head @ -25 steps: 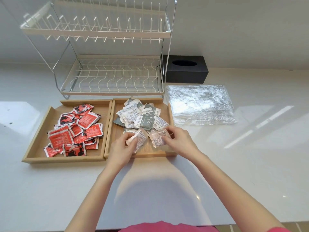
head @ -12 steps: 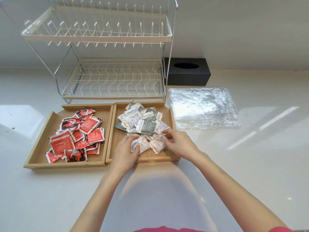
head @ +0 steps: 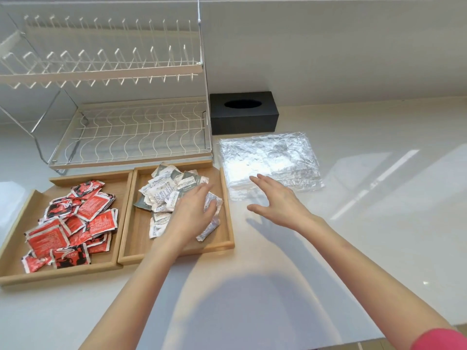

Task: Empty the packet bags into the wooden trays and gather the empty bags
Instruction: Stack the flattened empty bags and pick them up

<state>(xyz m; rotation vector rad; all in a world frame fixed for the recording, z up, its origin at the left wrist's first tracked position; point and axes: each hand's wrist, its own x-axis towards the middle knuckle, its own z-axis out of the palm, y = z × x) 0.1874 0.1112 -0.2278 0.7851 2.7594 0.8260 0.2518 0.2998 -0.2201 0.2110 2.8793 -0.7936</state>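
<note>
My left hand (head: 193,210) lies palm down on the white packets (head: 171,195) in the right wooden tray (head: 225,245), fingers nearly straight and resting on the heap; whether any finger pinches a packet I cannot tell. My right hand (head: 278,200) hangs with fingers spread and its grip apart, holding nothing, at the near left corner of the flat stack of clear empty bags (head: 270,162); I cannot tell whether the fingertips touch the plastic. The bags lie on the white desk (head: 278,286), just right of the right tray. The white packets are piled mostly in the far and middle part of that tray, a few of them grey-green. The left wooden tray (head: 15,276) sits against the right one, side by side, and holds a loose heap of red packets (head: 73,223). Behind both trays stands a two-tier wire dish rack (head: 131,135), its lower tier close to the trays' far edges. A black tissue box (head: 243,113) stands right of the rack, behind the bags, against the wall. A pink sleeve (head: 439,339) shows on the right arm at the lower right corner.
</note>
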